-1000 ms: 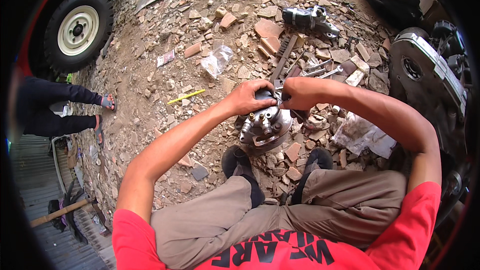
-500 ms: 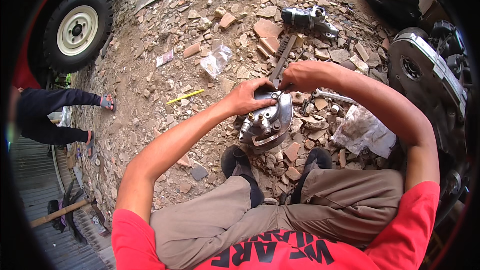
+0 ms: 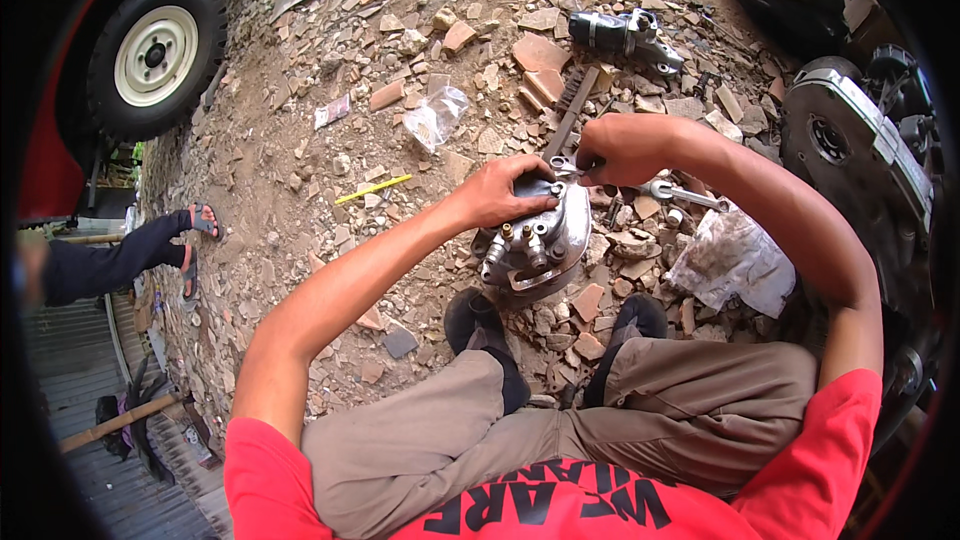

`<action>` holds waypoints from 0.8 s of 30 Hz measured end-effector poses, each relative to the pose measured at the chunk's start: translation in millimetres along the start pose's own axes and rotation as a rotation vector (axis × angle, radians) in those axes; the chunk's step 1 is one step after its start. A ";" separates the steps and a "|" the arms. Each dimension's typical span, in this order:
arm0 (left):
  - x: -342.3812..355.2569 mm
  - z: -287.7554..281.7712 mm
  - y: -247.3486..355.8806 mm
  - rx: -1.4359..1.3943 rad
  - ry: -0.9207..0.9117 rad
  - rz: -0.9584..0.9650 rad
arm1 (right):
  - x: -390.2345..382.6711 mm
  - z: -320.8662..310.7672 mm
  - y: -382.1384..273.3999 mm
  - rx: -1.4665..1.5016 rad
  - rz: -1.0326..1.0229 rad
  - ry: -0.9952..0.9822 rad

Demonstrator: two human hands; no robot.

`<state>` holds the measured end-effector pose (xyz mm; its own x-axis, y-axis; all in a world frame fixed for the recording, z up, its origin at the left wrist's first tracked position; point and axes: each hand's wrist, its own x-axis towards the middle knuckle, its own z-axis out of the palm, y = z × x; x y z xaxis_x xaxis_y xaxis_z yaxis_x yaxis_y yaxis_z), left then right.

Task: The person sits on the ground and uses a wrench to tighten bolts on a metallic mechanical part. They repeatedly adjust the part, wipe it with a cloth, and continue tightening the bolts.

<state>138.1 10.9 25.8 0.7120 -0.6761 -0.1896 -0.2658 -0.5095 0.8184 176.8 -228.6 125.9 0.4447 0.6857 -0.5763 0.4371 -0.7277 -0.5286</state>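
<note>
A rounded silver metal housing (image 3: 572, 232) with two brass-tipped fittings (image 3: 518, 236) stands on the rubble in front of my feet. My left hand (image 3: 503, 190) grips its top, thumb and fingers curled over the upper part. At the far edge of the housing, my right hand (image 3: 612, 152) is closed on a wrench (image 3: 564, 167), whose silver head shows at the housing's top while the rest is hidden by the fingers. Another wrench (image 3: 693, 198) lies on the ground just right of my right hand. A wire brush (image 3: 572, 112) lies beyond both hands.
Broken tile and stones cover the ground. Nearby are a yellow stick (image 3: 373, 189), clear plastic bag (image 3: 436, 118), black-and-silver motor (image 3: 626, 38) and dirty plastic sheet (image 3: 735, 262). A large engine casing (image 3: 850, 140) stands right. At left are a vehicle wheel (image 3: 156, 56) and another person's leg (image 3: 120, 258).
My right hand has shifted slightly right, and the wrench head now shows beside it. My left hand stays on the housing. The other person's feet have moved at the left.
</note>
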 end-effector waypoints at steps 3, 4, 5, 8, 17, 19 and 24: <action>4.8 3.9 7.3 -0.066 0.010 -0.022 | 15.3 24.3 28.2 -0.217 -0.089 0.012; 3.4 3.8 7.9 -0.094 0.029 -0.017 | 17.5 27.9 31.4 -0.182 -0.115 0.025; 3.0 3.4 8.6 -0.095 0.014 -0.032 | 18.9 31.8 34.6 -0.147 -0.140 0.037; 4.4 0.7 10.1 -0.076 -0.016 -0.050 | 33.7 32.6 47.7 -0.166 -0.228 0.031; 4.6 2.1 1.1 -0.074 -0.028 -0.008 | 39.2 27.8 18.9 -0.406 -0.149 -0.060; 3.3 -0.5 4.5 0.003 -0.036 0.000 | 27.7 35.6 -9.6 -0.351 -0.097 -0.169; 5.9 3.0 -1.9 -0.037 -0.023 0.013 | 25.1 45.4 -11.0 -0.179 0.011 -0.222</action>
<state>141.0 6.2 21.5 0.6934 -0.6948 -0.1906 -0.2505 -0.4806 0.8404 147.7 -204.2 89.0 0.2768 0.6427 -0.7144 0.5726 -0.7073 -0.4145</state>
